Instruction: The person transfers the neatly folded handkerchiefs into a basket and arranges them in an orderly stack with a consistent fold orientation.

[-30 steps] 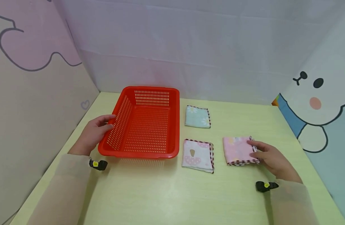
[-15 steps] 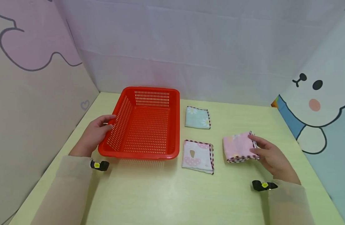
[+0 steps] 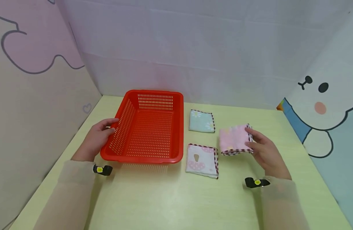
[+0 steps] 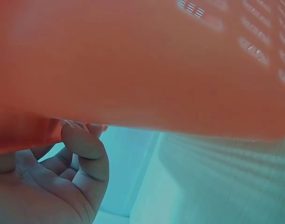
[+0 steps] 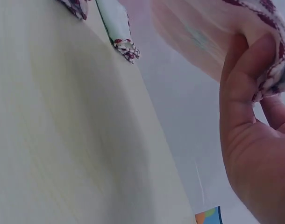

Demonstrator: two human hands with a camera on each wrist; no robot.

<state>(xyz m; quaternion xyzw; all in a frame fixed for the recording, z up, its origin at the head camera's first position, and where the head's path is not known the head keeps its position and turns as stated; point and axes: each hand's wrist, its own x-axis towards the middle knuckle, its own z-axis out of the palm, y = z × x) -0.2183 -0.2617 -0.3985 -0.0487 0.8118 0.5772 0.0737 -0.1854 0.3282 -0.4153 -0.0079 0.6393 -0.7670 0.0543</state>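
My right hand (image 3: 264, 150) pinches the right edge of a folded pink towel (image 3: 233, 139) with a dark checked trim. In the right wrist view that towel (image 5: 194, 32) hangs raised above the table, thumb and fingers on its trimmed edge. At the left, my left hand (image 3: 97, 137) grips the left rim of a red plastic basket (image 3: 180, 127) with slotted walls and nothing inside. The left wrist view has the left hand (image 4: 63, 177) curled at the rim, beneath the basket wall (image 4: 110, 70).
Two folded towels lie right of the basket: a light green one (image 3: 201, 121) with daisies at the back and a white one (image 3: 202, 160) with pink print in front. A white curtain (image 3: 193, 51) stands behind the pale yellow table (image 3: 165, 201). Printed panels flank both sides.
My right hand has lifted the pink towel off the table and carried it left and slightly back. The left hand and the basket have stayed in place.
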